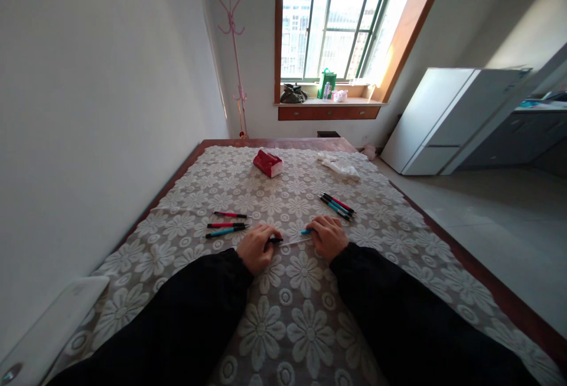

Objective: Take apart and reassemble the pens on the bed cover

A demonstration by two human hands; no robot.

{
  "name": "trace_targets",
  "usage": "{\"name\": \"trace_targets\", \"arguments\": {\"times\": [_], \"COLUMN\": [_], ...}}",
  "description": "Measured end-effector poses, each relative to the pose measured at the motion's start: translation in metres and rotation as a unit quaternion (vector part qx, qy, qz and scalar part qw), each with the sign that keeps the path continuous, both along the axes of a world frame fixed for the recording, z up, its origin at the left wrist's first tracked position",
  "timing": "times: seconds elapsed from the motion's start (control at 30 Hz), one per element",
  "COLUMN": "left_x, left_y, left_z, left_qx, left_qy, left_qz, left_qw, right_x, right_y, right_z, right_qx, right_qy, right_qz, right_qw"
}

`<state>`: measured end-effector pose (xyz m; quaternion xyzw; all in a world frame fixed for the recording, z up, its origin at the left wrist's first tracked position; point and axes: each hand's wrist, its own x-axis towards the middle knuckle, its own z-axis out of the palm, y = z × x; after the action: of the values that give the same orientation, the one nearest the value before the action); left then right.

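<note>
My left hand (256,249) is closed around a black pen part (277,239) just above the patterned tablecloth (305,327). Opposite it, my right hand (328,237) pinches a blue pen barrel (305,232), whose end sticks out to the left. A thin whitish rod (294,242), which looks like a pen refill, spans the gap between both hands; which hand grips it I cannot tell. Beside my left hand lie a red pen (229,215), a red-and-black pen (225,225) and a blue-and-black pen (225,232). Beyond my right hand several red, blue and black pens (337,206) lie side by side.
Farther back on the table are a red tissue pack (267,163) and a crumpled clear plastic bag (341,169). A white board-like object (53,327) is at the near left. A wall borders the left side; a white fridge (438,117) stands at the far right.
</note>
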<state>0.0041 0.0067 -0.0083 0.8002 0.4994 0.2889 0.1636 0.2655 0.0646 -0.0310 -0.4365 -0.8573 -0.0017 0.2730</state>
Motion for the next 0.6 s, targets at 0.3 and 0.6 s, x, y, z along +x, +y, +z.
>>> {"name": "trace_targets", "arguments": {"times": [0.3, 0.6], "left_x": [-0.001, -0.004], "left_y": [0.002, 0.006], "left_z": [-0.003, -0.006], "left_qx": [-0.002, 0.008], "left_qy": [-0.012, -0.024], "left_qz": [-0.008, 0.049], "left_qw": [1.000, 0.998], "right_x": [-0.003, -0.007], "right_y": [-0.002, -0.013], "right_z": [0.001, 0.013], "right_qx": [0.071, 0.115], "right_qy": [-0.019, -0.059], "right_qz": [0.122, 0.124], "right_qw": [0.990, 0.984]}}
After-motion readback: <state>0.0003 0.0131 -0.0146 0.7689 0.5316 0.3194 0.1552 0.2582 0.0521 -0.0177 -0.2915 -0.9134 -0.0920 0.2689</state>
